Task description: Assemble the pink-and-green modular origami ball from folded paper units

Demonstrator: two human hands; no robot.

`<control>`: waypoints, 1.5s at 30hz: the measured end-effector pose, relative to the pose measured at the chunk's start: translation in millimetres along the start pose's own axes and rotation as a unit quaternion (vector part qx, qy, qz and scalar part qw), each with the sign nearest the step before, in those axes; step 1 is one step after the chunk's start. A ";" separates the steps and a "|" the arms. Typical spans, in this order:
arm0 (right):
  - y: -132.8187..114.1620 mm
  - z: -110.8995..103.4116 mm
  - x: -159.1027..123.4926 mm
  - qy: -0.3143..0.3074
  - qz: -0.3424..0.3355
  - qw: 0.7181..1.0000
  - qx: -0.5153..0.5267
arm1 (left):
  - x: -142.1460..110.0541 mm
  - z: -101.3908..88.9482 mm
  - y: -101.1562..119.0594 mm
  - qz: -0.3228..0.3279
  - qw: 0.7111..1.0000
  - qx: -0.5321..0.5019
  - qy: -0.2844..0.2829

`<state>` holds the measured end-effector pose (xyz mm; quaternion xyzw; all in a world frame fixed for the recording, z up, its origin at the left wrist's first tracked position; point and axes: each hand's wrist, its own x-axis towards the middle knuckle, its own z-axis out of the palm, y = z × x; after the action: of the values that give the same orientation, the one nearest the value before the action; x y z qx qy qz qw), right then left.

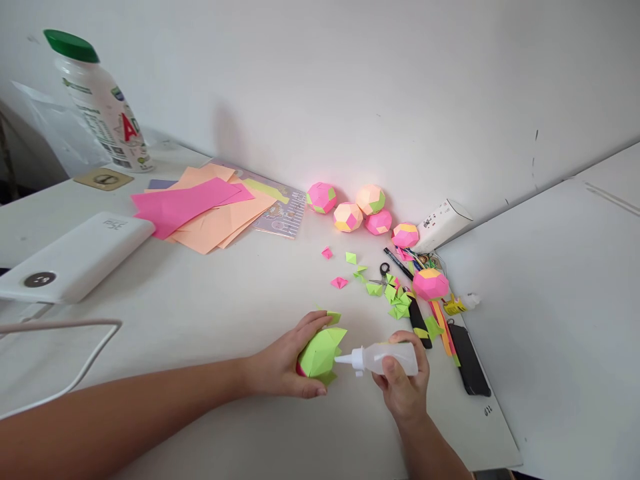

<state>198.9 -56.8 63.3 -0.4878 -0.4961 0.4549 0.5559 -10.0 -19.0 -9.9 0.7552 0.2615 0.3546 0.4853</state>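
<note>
My left hand [285, 363] is closed around a folded paper ball [320, 353], mostly lime green with a bit of pink by the palm. Green points stick out along its open right side. In my right hand [407, 383] is a clear glue bottle [390, 359] with a white nozzle, tipped sideways. The nozzle tip reaches the paper ball's right edge; whether it touches, I cannot tell. Beyond the hands lie several small green folded paper pieces [399, 303] and pink folded pieces [339, 283].
Finished paper balls [347, 217] sit along the wall. Scissors [384, 270], a black marker [399, 263], a yellow-labelled bottle [461, 304] and a black phone-like slab [469, 360] lie right. Paper sheets [200, 207], a power bank [80, 257], a cable [95, 370] and a white bottle [103, 107] are left.
</note>
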 end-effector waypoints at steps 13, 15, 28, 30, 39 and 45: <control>10.8 -6.8 2.4 -0.006 -0.048 0.999 0.003 | 0.6 -0.5 0.0 0.011 1.000 -0.001 -0.001; 9.6 -5.6 2.4 -0.003 -0.042 0.999 0.001 | 0.6 -0.4 0.3 0.007 1.000 -0.002 0.000; -6.4 4.5 -2.3 0.010 0.001 1.000 0.013 | 0.2 -1.1 0.7 0.004 1.000 0.000 -0.004; -5.3 4.4 -0.8 0.009 -0.009 1.000 0.020 | 0.5 -1.0 0.7 0.005 1.000 -0.002 -0.003; -2.4 4.4 1.4 0.004 -0.025 0.999 0.036 | 1.2 -2.7 4.0 -0.004 1.000 0.003 -0.013; -2.7 4.5 1.8 0.014 -0.017 0.999 0.040 | 0.7 -2.9 3.9 -0.001 1.000 0.000 -0.015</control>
<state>194.7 -54.9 66.4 -0.4628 -0.4781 0.4579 0.5895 -11.6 -18.4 -5.3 0.7601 0.2549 0.3430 0.4895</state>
